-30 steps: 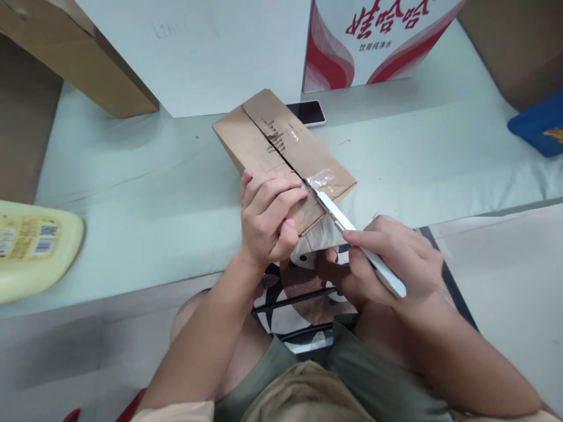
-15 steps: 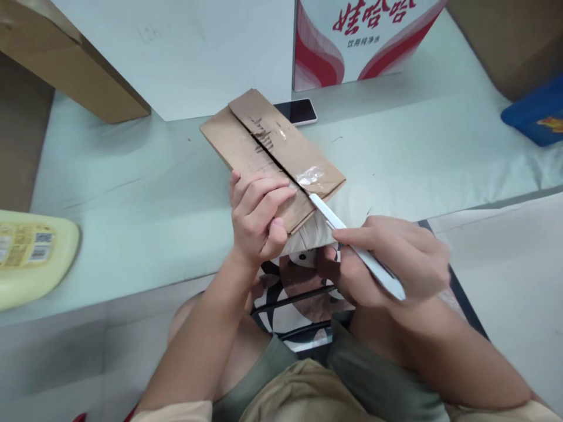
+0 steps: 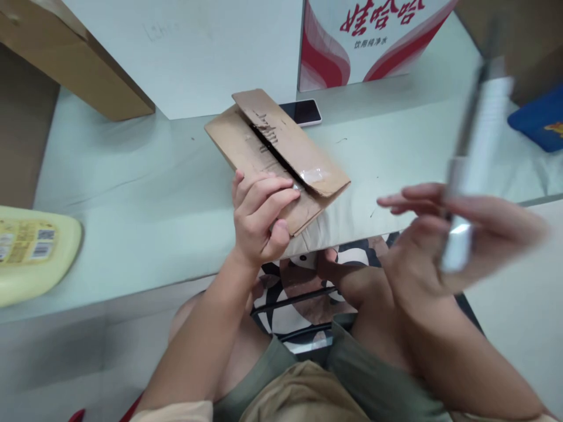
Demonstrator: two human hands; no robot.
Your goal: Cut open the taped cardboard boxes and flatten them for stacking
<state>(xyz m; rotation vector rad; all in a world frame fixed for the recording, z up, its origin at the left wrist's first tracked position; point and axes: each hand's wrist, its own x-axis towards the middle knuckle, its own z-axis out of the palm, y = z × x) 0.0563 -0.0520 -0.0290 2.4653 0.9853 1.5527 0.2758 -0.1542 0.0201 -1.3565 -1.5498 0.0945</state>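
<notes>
A flat brown cardboard box (image 3: 246, 146) lies at the near edge of the pale table (image 3: 132, 193), its taped centre seam slit and the right flap slightly raised. My left hand (image 3: 259, 217) presses down on the box's near left flap, fingers curled over it. My right hand (image 3: 444, 240) is to the right of the box, blurred by motion, and holds a white utility knife (image 3: 470, 164) that points up and away from the box.
A black phone (image 3: 303, 111) lies just behind the box. A red and white carton (image 3: 369, 35) stands at the back, a large brown box (image 3: 79, 64) at the back left, a yellow bottle (image 3: 30, 252) at the left edge, a blue object (image 3: 539, 120) at the right.
The knife has left the box's seam; my right hand swung it up and to the right. The right flap now stands a little higher. My left hand stayed on the box.
</notes>
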